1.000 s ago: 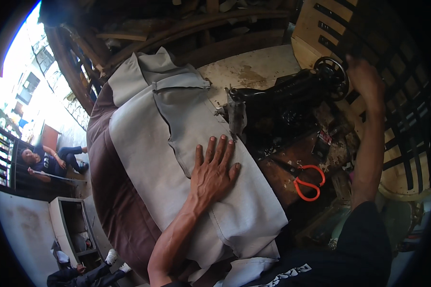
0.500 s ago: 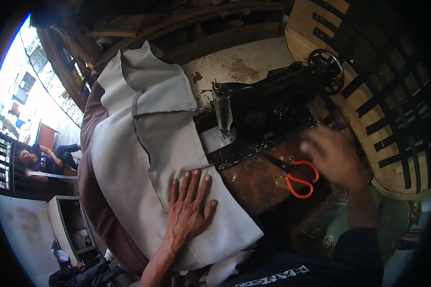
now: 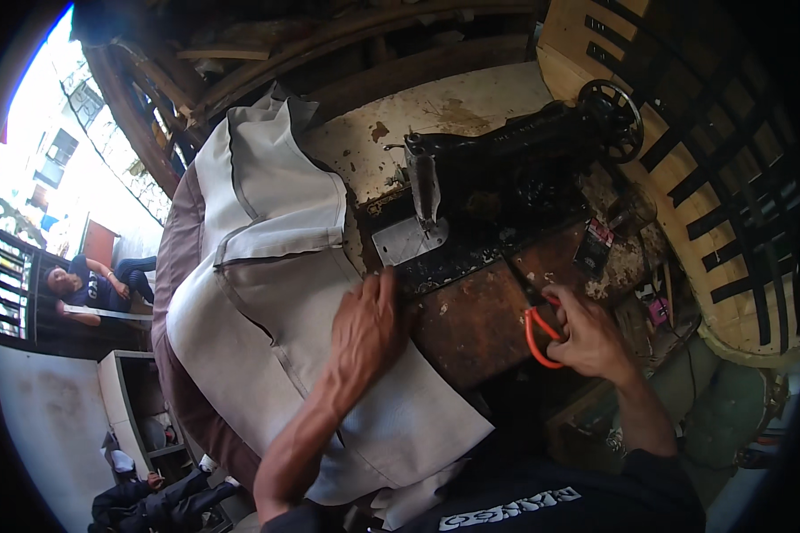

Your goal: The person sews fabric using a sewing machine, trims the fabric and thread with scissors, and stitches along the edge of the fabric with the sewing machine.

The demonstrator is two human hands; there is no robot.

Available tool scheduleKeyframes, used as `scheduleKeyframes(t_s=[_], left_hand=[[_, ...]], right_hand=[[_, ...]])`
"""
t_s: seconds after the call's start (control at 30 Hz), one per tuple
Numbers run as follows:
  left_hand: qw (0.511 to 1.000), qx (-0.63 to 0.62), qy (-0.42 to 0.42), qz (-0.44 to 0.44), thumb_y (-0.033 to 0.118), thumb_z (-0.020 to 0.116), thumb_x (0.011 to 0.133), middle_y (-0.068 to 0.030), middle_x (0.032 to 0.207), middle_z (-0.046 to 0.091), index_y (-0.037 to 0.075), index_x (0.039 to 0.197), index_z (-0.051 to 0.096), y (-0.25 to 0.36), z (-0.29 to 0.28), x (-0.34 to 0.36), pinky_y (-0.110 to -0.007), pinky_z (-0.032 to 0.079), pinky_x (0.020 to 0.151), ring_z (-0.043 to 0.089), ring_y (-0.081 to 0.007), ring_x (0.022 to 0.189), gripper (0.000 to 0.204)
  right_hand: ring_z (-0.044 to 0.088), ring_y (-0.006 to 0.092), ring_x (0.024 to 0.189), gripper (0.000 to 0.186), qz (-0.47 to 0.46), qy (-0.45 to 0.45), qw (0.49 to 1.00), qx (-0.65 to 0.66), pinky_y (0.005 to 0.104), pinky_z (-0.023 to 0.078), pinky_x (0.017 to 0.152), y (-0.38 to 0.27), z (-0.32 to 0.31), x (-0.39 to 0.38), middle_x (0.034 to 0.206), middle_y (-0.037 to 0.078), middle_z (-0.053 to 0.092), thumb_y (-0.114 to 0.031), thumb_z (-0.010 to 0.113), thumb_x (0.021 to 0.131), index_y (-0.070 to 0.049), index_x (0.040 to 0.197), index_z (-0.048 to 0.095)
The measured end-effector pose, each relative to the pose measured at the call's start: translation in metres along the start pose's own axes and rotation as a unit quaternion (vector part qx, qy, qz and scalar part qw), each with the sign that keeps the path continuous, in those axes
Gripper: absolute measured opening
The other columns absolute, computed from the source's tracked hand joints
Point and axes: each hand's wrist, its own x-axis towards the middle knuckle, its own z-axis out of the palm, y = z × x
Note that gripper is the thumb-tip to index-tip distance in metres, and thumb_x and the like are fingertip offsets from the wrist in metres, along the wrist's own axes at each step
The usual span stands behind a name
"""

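Note:
A large piece of light grey fabric with dark seam edges lies over the left part of the sewing table. My left hand is at its right edge, close to the sewing machine's metal plate; the fingers are bunched together on the fabric's edge, their tips partly hidden. On the brown wooden tabletop, my right hand grips the orange handles of a pair of scissors. The dark blades point toward the black sewing machine.
A dark brown cushioned surface lies beneath the fabric. Behind the scissors are a small dark packet and a glass jar. A wooden frame with black straps stands at the right. Another person sits far left.
My right hand has come down onto the scissors' handles. My left hand has gone from lying flat on the fabric to its right edge, fingers drawn together. The fabric's upper fold has shifted.

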Motion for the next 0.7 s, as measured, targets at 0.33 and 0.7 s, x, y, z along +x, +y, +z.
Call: scheduleKeyframes(t_s=[0.33, 0.7], left_hand=[[0.897, -0.04, -0.44, 0.017, 0.037, 0.073, 0.085, -0.0173, 0.098, 0.077, 0.012, 0.103, 0.082, -0.062, -0.002, 0.103, -0.043, 0.057, 0.084, 0.074, -0.0336, 0.089, 0.032], [0.931, 0.058, -0.36, -0.009, 0.026, 0.074, 0.077, -0.0216, 0.108, 0.076, 0.001, 0.101, 0.077, -0.035, 0.016, 0.097, -0.066, 0.039, 0.109, 0.07, -0.0384, 0.112, 0.035]], right_hand=[[0.064, 0.0143, 0.081, 0.089, -0.075, -0.23, 0.952, 0.189, 0.0343, 0.053, 0.072, -0.059, 0.065, 0.018, 0.091, 0.007, 0.066, -0.058, 0.079, 0.087, 0.002, 0.146, 0.049], [0.067, 0.0125, 0.087, 0.064, -0.084, -0.181, 0.944, 0.262, 0.0323, 0.054, 0.078, -0.076, 0.09, 0.031, 0.097, 0.009, 0.071, -0.047, 0.071, 0.099, 0.002, 0.135, 0.05]])
